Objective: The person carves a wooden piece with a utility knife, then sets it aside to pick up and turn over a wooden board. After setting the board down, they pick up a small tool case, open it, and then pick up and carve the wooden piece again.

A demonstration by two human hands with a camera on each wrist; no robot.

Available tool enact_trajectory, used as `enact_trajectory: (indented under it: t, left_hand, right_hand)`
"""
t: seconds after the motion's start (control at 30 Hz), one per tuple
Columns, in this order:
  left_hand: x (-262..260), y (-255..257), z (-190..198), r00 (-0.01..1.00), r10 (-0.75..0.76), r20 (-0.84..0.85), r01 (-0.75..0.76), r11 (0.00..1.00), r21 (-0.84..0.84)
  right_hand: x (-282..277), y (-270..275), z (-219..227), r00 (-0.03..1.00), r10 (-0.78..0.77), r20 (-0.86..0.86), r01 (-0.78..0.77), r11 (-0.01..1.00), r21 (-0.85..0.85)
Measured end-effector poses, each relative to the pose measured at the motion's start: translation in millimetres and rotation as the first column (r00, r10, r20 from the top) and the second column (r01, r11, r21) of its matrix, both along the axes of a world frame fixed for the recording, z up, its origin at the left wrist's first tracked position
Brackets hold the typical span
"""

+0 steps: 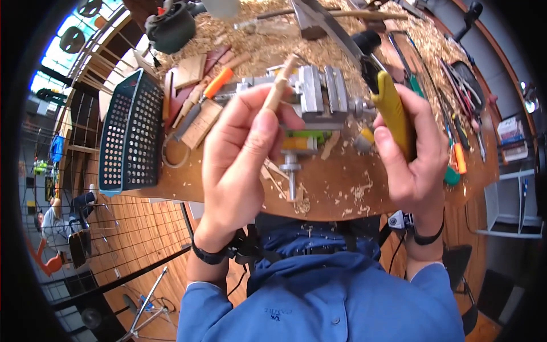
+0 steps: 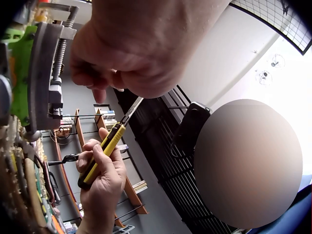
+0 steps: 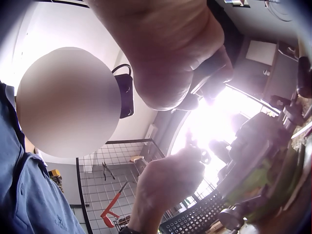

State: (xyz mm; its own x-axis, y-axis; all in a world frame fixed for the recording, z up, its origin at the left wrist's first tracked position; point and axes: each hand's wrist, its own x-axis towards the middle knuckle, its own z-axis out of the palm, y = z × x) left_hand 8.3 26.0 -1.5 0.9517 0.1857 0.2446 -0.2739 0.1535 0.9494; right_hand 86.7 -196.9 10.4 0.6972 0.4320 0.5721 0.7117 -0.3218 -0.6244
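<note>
My left hand (image 1: 239, 154) pinches a slim, pale wooden stick (image 1: 276, 94) between thumb and fingers, its carved tip pointing up and away. My right hand (image 1: 419, 148) grips the yellow-and-black handle (image 2: 105, 153) of a cutting tool. From it a long grey blade (image 1: 336, 34) reaches forward and to the left; teeth cannot be made out. Both hands are raised over the near side of the workbench (image 1: 353, 199), apart from each other. Behind the stick stands a metal vise (image 1: 319, 94). The right wrist view shows the right palm (image 3: 165, 63) from below, its tool mostly hidden.
A dark perforated basket (image 1: 131, 134) stands at the bench's left edge, beside an orange-handled tool (image 1: 211, 91) and wood pieces. Shavings (image 1: 245, 25) cover the far side. Several hand tools, among them pliers (image 1: 458, 82), lie on the right.
</note>
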Motion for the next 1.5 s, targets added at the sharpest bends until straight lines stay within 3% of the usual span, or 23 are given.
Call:
enact_trajectory:
  t: [0.1, 0.17, 0.23, 0.3, 0.33, 0.37, 0.47, 0.53, 0.57, 0.63, 0.67, 0.73, 0.77, 0.83, 0.87, 0.97, 1.03, 1.1, 1.2, 1.3, 1.4, 1.43, 1.5]
  left_hand:
    - [2.1, -3.5, 1.9, 0.998, 0.057, -0.012, -0.058, 0.998, -0.037]
    - [2.8, 3.3, -2.9, 1.000, -0.003, 0.008, 0.004, 0.995, -0.095]
    - [1.0, -3.7, 4.0, 0.995, 0.082, -0.058, -0.089, 0.987, -0.135]
    - [4.3, -5.9, 5.1, 0.994, 0.105, -0.013, -0.106, 0.988, -0.110]
    - [4.4, 1.5, 1.2, 0.999, 0.034, 0.010, -0.032, 0.991, -0.129]
    - [2.3, -1.8, 5.0, 0.996, 0.066, -0.058, -0.074, 0.988, -0.137]
    - [1.7, 2.9, -0.7, 0.997, -0.071, 0.036, 0.075, 0.984, -0.158]
    - [3.8, -7.2, 2.9, 0.999, 0.051, -0.009, -0.050, 0.993, 0.108]
    - [5.4, -5.5, -1.2, 1.000, 0.001, 0.019, -0.003, 0.996, 0.086]
    - [4.9, -29.1, 3.7, 0.980, 0.182, -0.075, -0.187, 0.980, -0.065]
    - [4.0, -25.3, 3.5, 0.981, 0.180, -0.075, -0.185, 0.981, -0.064]
    - [2.0, -13.0, 3.1, 0.995, -0.047, -0.085, 0.058, 0.990, 0.131]
    - [-0.4, -20.3, 6.2, 0.991, -0.044, -0.127, 0.051, 0.997, 0.053]
    - [-5.5, -27.2, 4.9, 0.978, -0.079, -0.192, 0.103, 0.987, 0.121]
    - [-5.0, -31.2, 2.6, 0.977, -0.067, -0.202, 0.089, 0.991, 0.102]
    - [-3.1, -32.4, -2.5, 0.990, -0.088, -0.109, 0.099, 0.990, 0.105]
    - [-2.5, -30.3, 1.7, 0.991, -0.056, -0.124, 0.076, 0.983, 0.168]
    - [-2.3, -29.0, 1.5, 0.990, -0.025, -0.139, 0.057, 0.972, 0.229]
    - [-0.4, -31.7, -1.8, 0.989, 0.073, -0.127, -0.043, 0.974, 0.222]
    - [-0.5, -29.7, -3.2, 0.991, 0.045, -0.124, -0.023, 0.983, 0.181]
    - [0.2, -35.6, -1.9, 0.993, 0.074, -0.095, -0.054, 0.979, 0.196]
    - [0.0, -34.6, -1.8, 0.993, 0.073, -0.095, -0.053, 0.979, 0.196]
    - [-0.5, -28.8, -0.6, 0.992, 0.103, -0.077, -0.075, 0.951, 0.301]
  right_hand:
    - [4.4, -4.0, 1.9, 1.000, 0.012, -0.011, -0.012, 1.000, -0.022]
    - [8.0, -5.7, -1.1, 0.999, 0.036, 0.007, -0.035, 0.998, -0.049]
    - [11.8, -5.0, -6.2, 0.990, 0.044, 0.135, -0.036, 0.998, -0.060]
    - [10.2, -4.5, -3.8, 0.993, 0.033, 0.111, -0.029, 0.999, -0.039]
    - [8.5, -5.2, -0.6, 0.997, 0.027, 0.073, -0.024, 0.999, -0.042]
    - [6.6, -5.8, 0.3, 0.999, 0.021, 0.033, -0.020, 0.999, -0.045]
    - [10.4, -5.8, -4.9, 0.999, 0.039, 0.037, -0.038, 0.999, -0.023]
    - [10.6, -8.6, -6.0, 0.997, 0.077, 0.014, -0.076, 0.997, -0.021]
    - [10.1, -10.2, -6.3, 0.997, 0.070, 0.009, -0.070, 0.997, -0.022]
    - [11.7, -11.7, -6.6, 0.995, 0.095, 0.017, -0.094, 0.994, -0.051]
    - [14.4, -11.4, -7.8, 0.996, 0.092, 0.017, -0.091, 0.995, -0.051]
    - [20.1, -9.1, -11.9, 0.976, 0.161, 0.145, -0.154, 0.986, -0.059]
    - [16.5, -5.5, -12.3, 0.977, 0.157, 0.144, -0.151, 0.987, -0.057]
    - [5.5, 4.6, -12.5, 0.958, 0.260, -0.121, -0.236, 0.954, 0.183]
    - [6.1, 5.1, -12.3, 0.938, 0.326, -0.121, -0.299, 0.934, 0.198]
    - [4.8, -3.5, -6.9, 0.927, 0.324, -0.190, -0.323, 0.946, 0.040]
    - [5.2, -5.3, -7.0, 0.933, 0.325, -0.155, -0.319, 0.946, 0.057]
    - [1.7, -7.5, -3.9, 0.895, 0.227, -0.384, -0.178, 0.971, 0.158]
    - [5.0, -10.1, -6.0, 0.908, 0.227, -0.351, -0.178, 0.970, 0.167]
    - [6.9, -8.1, -9.1, 0.901, 0.255, -0.351, -0.191, 0.960, 0.207]
    - [8.9, -7.9, -9.5, 0.935, 0.292, -0.200, -0.271, 0.955, 0.123]
    - [7.7, -8.7, -8.1, 0.936, 0.290, -0.200, -0.270, 0.955, 0.123]
    - [5.5, -9.6, -5.0, 0.896, 0.248, -0.369, -0.191, 0.964, 0.184]
